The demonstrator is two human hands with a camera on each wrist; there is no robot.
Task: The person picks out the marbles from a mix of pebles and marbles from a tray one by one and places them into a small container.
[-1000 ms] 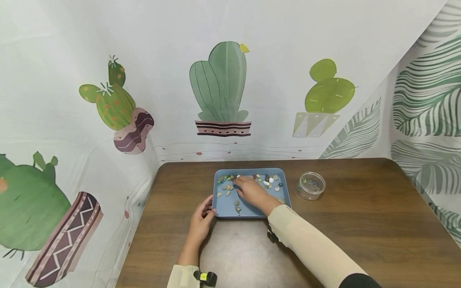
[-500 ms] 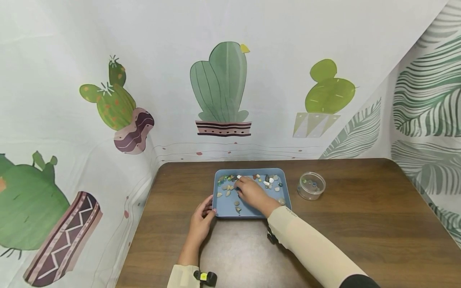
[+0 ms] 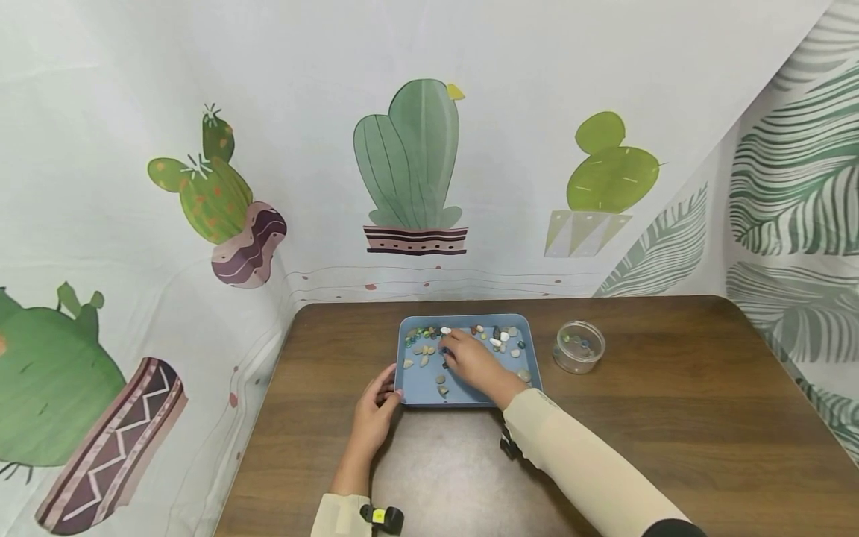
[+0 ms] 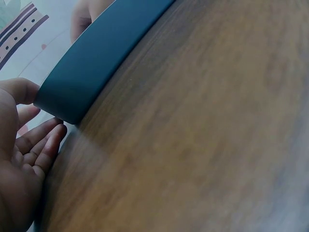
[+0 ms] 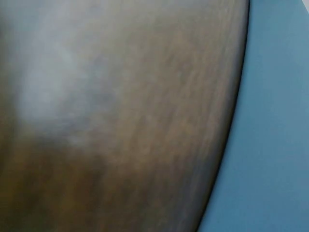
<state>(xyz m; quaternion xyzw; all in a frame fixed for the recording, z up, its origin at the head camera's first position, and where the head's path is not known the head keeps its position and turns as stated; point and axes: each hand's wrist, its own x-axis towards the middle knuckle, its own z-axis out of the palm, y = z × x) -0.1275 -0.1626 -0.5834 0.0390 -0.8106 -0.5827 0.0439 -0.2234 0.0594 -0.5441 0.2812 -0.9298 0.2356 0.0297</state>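
My left hand (image 3: 373, 414) grips the tray (image 3: 419, 382); my right hand (image 3: 473, 362), hold unclear, is among pebbles (image 3: 424, 361). Wooden surface (image 3: 671, 388), cactus-print backdrop (image 3: 517, 149).

In the head view, your bare right hand (image 3: 473, 362), near the lower centre, hides part of the blue rectangular tray (image 3: 417, 389); you cannot tell whether its fingertips hold anything. Right of centre, the small pieces (image 3: 584, 344) inside the clear round plastic container (image 3: 576, 366) are too small for you to identify. In the left wrist view, the left edge cuts your bare left hand (image 4: 21, 166). In the right wrist view, the brown wooden tabletop (image 5: 159, 106) is blurred.
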